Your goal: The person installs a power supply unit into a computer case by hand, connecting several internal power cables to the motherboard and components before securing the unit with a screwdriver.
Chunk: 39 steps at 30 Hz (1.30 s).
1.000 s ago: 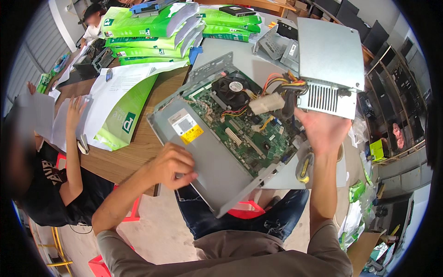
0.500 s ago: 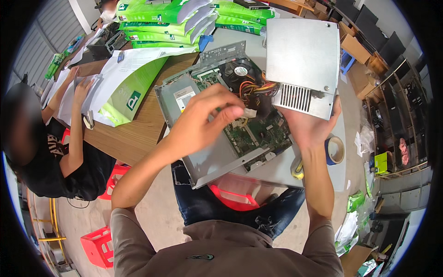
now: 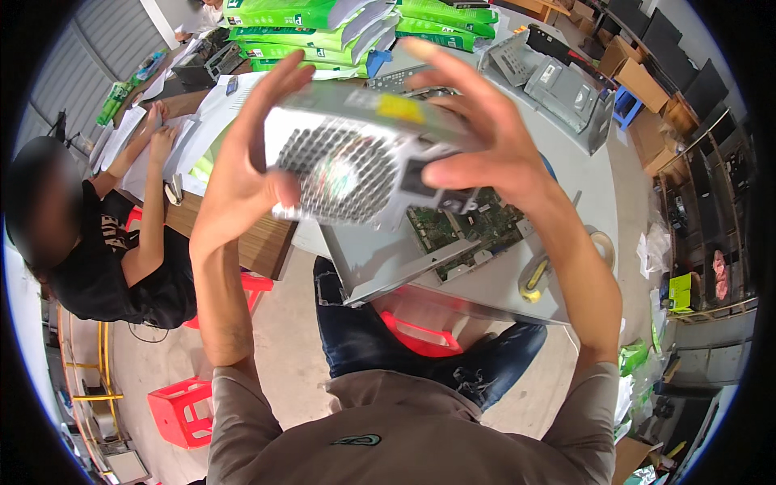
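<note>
Between my hands I hold a metal computer power supply [image 3: 335, 174], lifted over the desk and slightly smeared by motion. Its round fan grille and black socket face me, and a yellow label shows on its upper side. My left hand [image 3: 230, 182] grips the left end, thumb at the grille. On the right end, my right hand [image 3: 505, 158] has its thumb near the socket and fingers over the far edge. Below lies an open computer case [image 3: 376, 271] with a green circuit board [image 3: 485, 230] in it, partly hidden by the power supply and my hands.
A yellow utility knife [image 3: 532, 281] and a tape roll [image 3: 602, 245] lie by my right forearm. Metal case parts [image 3: 562, 93] sit at the back right. Green paper packs [image 3: 311, 36] are stacked at the back. Another person [image 3: 105, 234] handles papers at the left.
The power supply has moved left from above the right side of the case and turned its grille toward me. My left hand has left the cables and joined my right hand on it.
</note>
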Motion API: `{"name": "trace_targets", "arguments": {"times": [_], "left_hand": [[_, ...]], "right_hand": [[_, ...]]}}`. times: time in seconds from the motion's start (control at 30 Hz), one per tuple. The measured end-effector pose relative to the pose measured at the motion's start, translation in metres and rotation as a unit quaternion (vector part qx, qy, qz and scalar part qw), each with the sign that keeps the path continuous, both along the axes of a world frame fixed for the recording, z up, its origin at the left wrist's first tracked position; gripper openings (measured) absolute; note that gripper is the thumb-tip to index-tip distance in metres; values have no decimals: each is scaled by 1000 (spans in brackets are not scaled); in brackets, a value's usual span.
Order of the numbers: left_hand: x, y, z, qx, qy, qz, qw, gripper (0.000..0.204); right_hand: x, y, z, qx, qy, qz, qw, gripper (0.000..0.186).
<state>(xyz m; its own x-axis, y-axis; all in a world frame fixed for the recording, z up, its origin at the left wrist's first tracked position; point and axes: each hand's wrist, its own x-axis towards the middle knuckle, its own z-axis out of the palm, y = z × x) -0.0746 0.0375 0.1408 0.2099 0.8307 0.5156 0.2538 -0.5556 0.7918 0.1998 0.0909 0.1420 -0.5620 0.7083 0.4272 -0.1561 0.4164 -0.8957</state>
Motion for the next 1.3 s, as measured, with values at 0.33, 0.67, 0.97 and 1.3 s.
{"name": "trace_targets", "arguments": {"times": [0.33, 0.67, 0.97, 1.3], "left_hand": [[-19, -34, -86, -140, -146, -11, 979, 138], [1, -58, -154, -76, -690, -26, 720, 63], [15, -59, -179, -20, -691, -92, 717, 75], [1, -72, -152, -37, -538, 89, 838, 101]], "right_hand": [[-61, 15, 16, 120, -156, 59, 979, 94], [4, 17, 6, 102, -175, -28, 979, 39], [-26, 39, -37, 137, -170, -156, 963, 31], [-13, 52, -71, 118, -278, -48, 952, 29]]}}
